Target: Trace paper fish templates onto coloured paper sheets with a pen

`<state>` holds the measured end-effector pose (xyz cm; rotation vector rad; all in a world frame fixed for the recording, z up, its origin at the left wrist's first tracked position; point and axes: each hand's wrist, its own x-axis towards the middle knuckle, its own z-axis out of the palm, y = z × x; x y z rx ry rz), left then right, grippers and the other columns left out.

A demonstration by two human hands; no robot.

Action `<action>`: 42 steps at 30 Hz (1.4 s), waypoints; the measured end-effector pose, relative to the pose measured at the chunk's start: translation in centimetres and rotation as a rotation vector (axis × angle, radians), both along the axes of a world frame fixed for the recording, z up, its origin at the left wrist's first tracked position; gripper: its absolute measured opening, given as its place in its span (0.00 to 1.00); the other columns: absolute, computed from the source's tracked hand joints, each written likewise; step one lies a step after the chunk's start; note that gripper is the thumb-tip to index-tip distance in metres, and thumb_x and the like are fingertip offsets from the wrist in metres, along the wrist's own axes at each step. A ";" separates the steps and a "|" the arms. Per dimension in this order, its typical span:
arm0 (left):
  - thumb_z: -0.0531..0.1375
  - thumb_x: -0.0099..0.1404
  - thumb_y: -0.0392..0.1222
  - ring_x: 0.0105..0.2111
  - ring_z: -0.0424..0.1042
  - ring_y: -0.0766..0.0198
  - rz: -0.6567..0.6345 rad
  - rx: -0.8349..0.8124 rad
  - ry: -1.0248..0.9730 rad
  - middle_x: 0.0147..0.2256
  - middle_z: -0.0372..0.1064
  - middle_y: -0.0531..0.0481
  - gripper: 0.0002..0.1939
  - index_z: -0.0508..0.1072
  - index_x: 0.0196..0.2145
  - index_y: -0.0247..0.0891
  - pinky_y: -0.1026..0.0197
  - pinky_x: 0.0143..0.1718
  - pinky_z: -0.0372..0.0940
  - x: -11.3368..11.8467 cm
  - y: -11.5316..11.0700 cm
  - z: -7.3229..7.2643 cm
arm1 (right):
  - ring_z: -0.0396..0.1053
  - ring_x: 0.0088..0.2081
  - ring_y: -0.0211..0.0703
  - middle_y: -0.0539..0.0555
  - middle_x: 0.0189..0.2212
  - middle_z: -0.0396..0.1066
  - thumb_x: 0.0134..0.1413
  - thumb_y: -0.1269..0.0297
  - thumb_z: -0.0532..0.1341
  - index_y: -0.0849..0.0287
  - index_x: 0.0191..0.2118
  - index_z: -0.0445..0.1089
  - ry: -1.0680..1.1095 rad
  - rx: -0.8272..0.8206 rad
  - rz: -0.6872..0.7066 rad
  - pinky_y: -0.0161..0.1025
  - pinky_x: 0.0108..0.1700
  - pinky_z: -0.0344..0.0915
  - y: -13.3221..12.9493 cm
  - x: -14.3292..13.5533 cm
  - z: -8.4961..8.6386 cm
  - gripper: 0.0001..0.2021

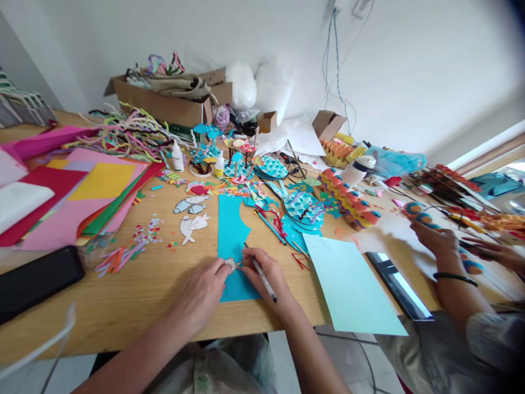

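Observation:
A sheet of bright blue paper (230,219) with a curved cut in its right edge lies on the table in front of me. My left hand (205,284) presses a small pale paper fish cutout (231,265) against this sheet with its fingertips. In my right hand (268,276) is a pen (264,280), its tip close to the fish and its cap end toward me. Left of the blue sheet lie several other fish cutouts (188,227), grey-blue and white. Some faint drawn lines show on the blue paper by my left fingers.
A black phone (41,282) and stacked coloured paper (102,183) lie left, with paper scraps (143,241) between. Glue bottles (178,157) and finished paper crafts stand behind. Right are a pale green sheet (355,284), another phone (400,284) and a co-worker's hands (437,238) holding blue-orange craft pieces.

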<state>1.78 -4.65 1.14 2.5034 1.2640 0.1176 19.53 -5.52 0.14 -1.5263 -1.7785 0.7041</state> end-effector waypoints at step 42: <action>0.57 0.53 0.32 0.31 0.68 0.62 0.415 0.043 -0.247 0.30 0.67 0.53 0.11 0.64 0.36 0.39 0.65 0.30 0.59 -3.6 17.1 1.3 | 0.67 0.25 0.38 0.52 0.25 0.69 0.50 0.67 0.55 0.59 0.33 0.65 0.113 0.211 -0.193 0.31 0.28 0.62 0.5 -0.6 -1.5 0.05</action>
